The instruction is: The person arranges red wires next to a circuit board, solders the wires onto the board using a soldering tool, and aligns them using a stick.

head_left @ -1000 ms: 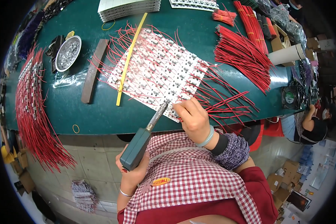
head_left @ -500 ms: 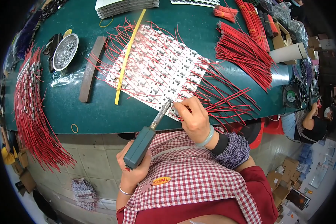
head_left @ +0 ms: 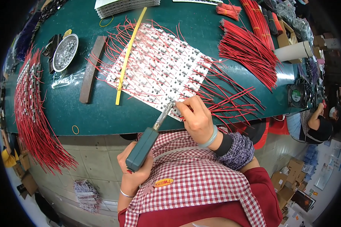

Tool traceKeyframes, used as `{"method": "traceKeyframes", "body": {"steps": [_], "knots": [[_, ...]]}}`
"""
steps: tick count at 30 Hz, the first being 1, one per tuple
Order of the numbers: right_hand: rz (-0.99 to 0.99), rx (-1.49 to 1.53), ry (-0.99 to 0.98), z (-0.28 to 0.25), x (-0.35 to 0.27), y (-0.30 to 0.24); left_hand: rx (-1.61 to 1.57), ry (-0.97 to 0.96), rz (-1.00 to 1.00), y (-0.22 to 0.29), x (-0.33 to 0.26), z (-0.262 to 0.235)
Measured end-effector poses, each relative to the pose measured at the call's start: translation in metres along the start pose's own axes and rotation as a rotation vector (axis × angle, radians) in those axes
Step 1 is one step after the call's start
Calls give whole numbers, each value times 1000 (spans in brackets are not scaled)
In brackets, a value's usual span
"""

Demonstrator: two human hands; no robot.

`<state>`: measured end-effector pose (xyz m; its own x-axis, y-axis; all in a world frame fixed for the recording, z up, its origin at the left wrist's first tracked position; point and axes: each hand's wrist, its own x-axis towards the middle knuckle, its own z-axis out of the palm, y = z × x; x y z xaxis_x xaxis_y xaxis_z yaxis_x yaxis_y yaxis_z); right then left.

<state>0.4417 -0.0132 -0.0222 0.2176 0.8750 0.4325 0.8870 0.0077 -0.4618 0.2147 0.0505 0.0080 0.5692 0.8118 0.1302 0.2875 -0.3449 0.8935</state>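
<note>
My left hand [head_left: 134, 166] is wrapped round the green handle of a soldering iron [head_left: 143, 148]. Its metal tip rests at the near edge of a white circuit board panel [head_left: 159, 56], which carries rows of small black parts and thin red wires. Right beside the tip, my right hand [head_left: 197, 117] is closed in a pinch over the panel, its fingertips almost touching the iron. What it pinches is hidden; a wire end is likely too small to make out. Loose red and black wires [head_left: 235, 100] fan out to the right of this hand. A yellow strip [head_left: 130, 53] lies across the panel's left part.
Left of the panel are a dark bar [head_left: 93, 70], a metal bowl [head_left: 65, 53] and a bundle of wired boards [head_left: 30, 98] hanging over the table edge. Red wire bundles [head_left: 248, 55], a white cylinder [head_left: 293, 51] and a small fan [head_left: 296, 95] lie to the right. A co-worker [head_left: 318, 126] sits far right.
Both hands and the iron stay almost where they were. The whole view has shifted very slightly.
</note>
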Motion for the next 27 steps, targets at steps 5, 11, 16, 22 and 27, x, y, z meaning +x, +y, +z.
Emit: {"method": "traceKeyframes", "body": {"steps": [5, 11, 16, 22, 27], "knots": [[-4, 5, 5, 0, 0, 1, 11, 9, -5, 1, -3, -3], [4, 11, 3, 0, -1, 1, 56, -18, 16, -1, -4, -4], [7, 26, 3, 0, 0, 1, 2, 11, -21, 1, -4, -1], [-11, 32, -2, 0, 1, 2, 23, -40, -17, 0, -4, -3], [-21, 24, -25, -1, 2, 1, -16, -69, -122, 6, -1, -5]]}}
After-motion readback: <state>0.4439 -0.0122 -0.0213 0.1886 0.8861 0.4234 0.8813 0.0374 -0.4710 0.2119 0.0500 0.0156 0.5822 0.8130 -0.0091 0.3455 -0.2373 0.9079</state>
